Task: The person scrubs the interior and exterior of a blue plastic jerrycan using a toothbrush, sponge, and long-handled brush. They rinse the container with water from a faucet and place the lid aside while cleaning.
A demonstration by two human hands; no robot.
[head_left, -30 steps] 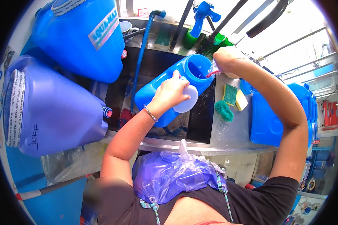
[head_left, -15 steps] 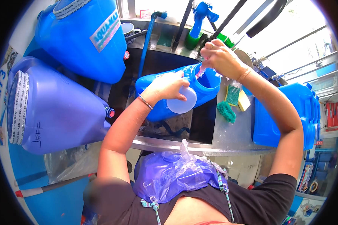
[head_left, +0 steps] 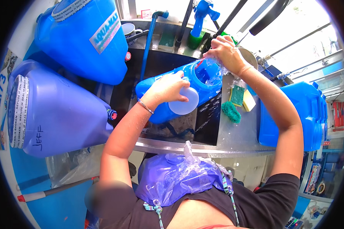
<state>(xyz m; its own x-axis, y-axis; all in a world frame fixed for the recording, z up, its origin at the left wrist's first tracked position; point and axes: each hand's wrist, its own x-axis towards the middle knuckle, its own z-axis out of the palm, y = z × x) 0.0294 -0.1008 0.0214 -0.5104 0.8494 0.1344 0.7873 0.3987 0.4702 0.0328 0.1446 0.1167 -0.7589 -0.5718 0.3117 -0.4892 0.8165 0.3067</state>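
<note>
A blue plastic water jug lies tilted over the dark sink basin, its wide mouth turned up to the right. My left hand rests on the jug's side, thumb and fingers closed on a round, whitish lid. At the far rim of the mouth is my right hand, fingers bent together. Something clear and glistening with a bit of red shows beneath those fingers; whether it is plastic, water or both I cannot make out. Drops fly off the jug's right side.
Two large blue containers stand at the left, and another blue container at the right. Sponges and a green scrubber lie on the metal counter. A blue pipe rises behind the basin.
My right hand has shifted slightly up and outward from the jug's mouth. Water now splashes around the rim and down the right side. My left hand and the lid have barely moved.
</note>
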